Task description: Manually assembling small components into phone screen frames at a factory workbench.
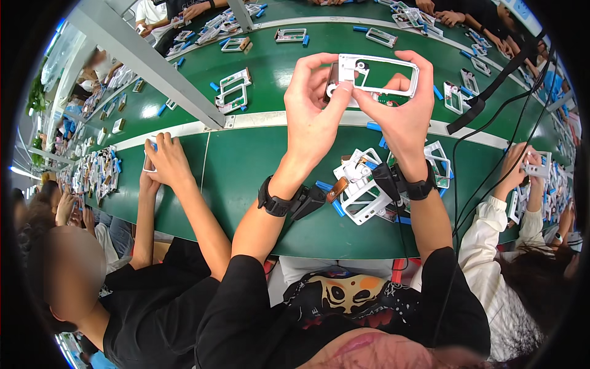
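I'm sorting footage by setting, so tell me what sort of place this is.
Probably an electronics assembly workshop: white frames lie piled on a green work surface, what looks like green circuit board shows in the held piece, and a co-worker in white sleeves handles a similar part.

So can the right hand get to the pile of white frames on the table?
Probably yes: the pile lies close by and nothing seems to block it. But the right hand is holding another white frame with the left hand, so it may need to let go first.
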`<action>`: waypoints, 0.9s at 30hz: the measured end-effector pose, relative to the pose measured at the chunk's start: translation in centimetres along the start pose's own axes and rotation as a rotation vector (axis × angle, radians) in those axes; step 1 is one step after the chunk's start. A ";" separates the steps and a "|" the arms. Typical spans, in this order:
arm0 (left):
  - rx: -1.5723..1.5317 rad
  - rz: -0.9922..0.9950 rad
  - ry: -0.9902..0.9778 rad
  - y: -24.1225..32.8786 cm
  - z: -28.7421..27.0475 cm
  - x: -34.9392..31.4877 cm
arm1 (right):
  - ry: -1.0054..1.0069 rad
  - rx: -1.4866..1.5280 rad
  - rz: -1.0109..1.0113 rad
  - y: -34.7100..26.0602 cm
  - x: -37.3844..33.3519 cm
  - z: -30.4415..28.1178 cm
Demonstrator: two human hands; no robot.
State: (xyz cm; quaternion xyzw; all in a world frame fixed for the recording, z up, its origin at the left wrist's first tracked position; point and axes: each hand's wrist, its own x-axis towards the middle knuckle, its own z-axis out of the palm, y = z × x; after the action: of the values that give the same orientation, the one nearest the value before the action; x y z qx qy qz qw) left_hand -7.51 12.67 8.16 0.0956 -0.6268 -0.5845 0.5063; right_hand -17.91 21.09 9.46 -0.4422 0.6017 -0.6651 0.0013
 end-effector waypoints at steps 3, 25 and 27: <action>-0.023 -0.007 -0.019 0.0 0.2 0.0 | 0.017 -0.010 0.015 0.0 0.0 0.0; 0.446 0.032 -0.109 0.7 -1.9 -0.1 | -0.014 -0.074 -0.109 1.2 0.0 -0.5; 0.508 -0.007 -0.135 1.5 -2.5 0.3 | -0.017 -0.060 -0.109 0.8 0.1 -0.4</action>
State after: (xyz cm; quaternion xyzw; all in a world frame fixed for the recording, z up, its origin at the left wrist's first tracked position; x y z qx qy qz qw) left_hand -5.06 11.35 9.08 0.1829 -0.7854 -0.4152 0.4212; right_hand -18.66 21.17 8.93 -0.4798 0.5962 -0.6423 -0.0433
